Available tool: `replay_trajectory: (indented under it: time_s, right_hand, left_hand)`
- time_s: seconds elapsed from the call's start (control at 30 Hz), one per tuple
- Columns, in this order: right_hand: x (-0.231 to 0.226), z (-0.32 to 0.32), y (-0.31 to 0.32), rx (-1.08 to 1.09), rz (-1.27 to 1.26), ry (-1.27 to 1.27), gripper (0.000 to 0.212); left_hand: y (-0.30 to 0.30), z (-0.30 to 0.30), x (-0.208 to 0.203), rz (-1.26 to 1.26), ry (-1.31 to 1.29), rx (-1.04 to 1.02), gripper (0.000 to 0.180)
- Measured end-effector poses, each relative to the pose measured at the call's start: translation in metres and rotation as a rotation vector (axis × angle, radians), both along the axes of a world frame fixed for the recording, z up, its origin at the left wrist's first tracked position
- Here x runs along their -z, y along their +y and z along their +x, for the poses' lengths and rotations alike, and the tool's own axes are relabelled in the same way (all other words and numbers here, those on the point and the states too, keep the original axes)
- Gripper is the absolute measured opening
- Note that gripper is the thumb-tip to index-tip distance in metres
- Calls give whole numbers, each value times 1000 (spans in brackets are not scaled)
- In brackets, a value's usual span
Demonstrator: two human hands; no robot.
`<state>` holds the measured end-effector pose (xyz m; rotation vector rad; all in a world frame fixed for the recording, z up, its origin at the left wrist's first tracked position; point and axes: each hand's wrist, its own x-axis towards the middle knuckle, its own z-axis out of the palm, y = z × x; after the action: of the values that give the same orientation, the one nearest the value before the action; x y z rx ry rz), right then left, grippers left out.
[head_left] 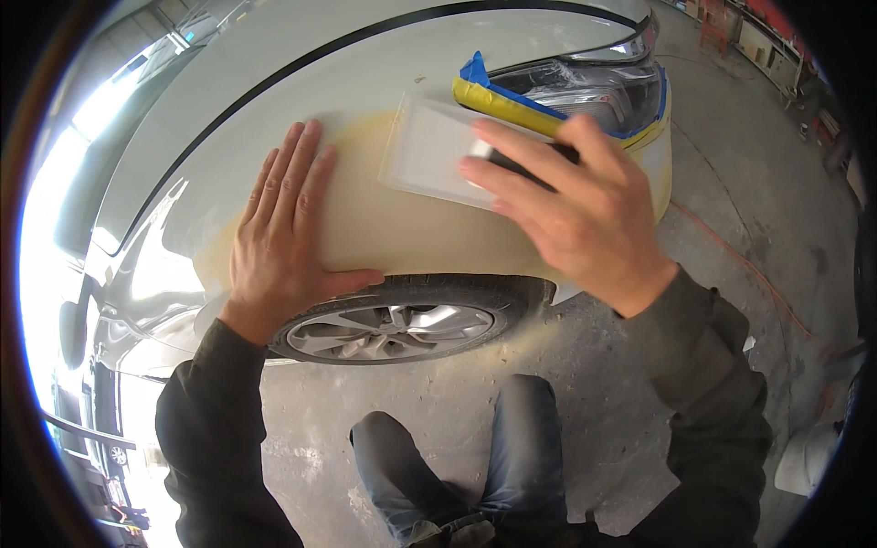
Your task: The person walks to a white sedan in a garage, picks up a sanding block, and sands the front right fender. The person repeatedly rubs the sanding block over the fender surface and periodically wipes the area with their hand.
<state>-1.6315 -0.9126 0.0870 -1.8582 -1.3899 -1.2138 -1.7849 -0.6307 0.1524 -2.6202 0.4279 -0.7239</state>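
Note:
A pale car fender [365, 237] with a yellowish-beige patch curves over the wheel arch. My left hand [279, 242] lies flat on it, fingers stretched toward the hood and thumb out along the arch edge. In my right hand [585, 210] is a sanding block [429, 151] with a wide whitish flat base and a dark grip, which my fingers wrap round. Its base rests against the fender beside the headlight [585, 96]. Blue and yellow masking tape [512, 100] borders the headlight. My right palm hides part of the block's grip.
Below the arch is a tire with a silver alloy wheel [393, 331]. Yellowish dust lies on the concrete floor [621, 429] near it. An orange hose or cord [744, 260] runs along the floor at right. Shelving [767, 46] stands at the far right.

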Motion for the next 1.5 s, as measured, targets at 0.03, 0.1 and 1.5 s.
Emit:
replay_trajectory:
  time_s: [0.03, 0.1, 1.5]
  right_hand:
    - [6, 5, -12, 28, -15, -19, 41]
    - [26, 9, -47, 77, -46, 17, 42]
    - [53, 27, -21, 59, 108, -96, 41]
  left_hand:
    - [1, 2, -1, 0, -2, 7, 135]
    - [-4, 8, 0, -27, -6, 14, 133]
    - [2, 7, 5, 116, -25, -13, 137]
